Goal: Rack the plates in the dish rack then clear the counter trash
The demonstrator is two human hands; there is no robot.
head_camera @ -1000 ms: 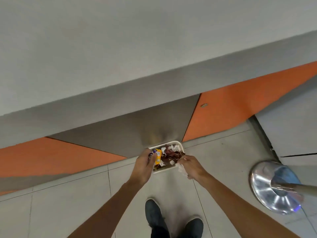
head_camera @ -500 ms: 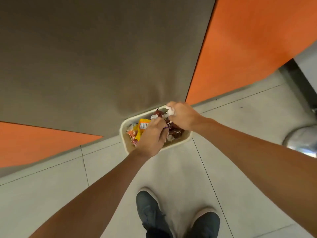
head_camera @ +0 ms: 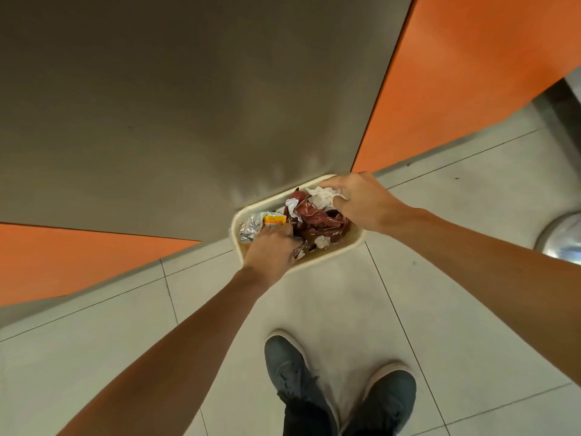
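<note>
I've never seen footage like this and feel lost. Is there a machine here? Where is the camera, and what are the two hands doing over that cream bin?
There is no machine: these are a person's two bare hands. The camera sits on the person's head and looks down, which is why you see the shoes on the tiled floor. The bin stands against a grey panel and holds rubbish: a brown wrapper, a foil wrapper and an orange packet. The right hand grips a crumpled white paper over the bin's far edge. The left hand reaches in beside the orange packet. Its fingers are hidden, so I cannot tell what it holds.
</note>
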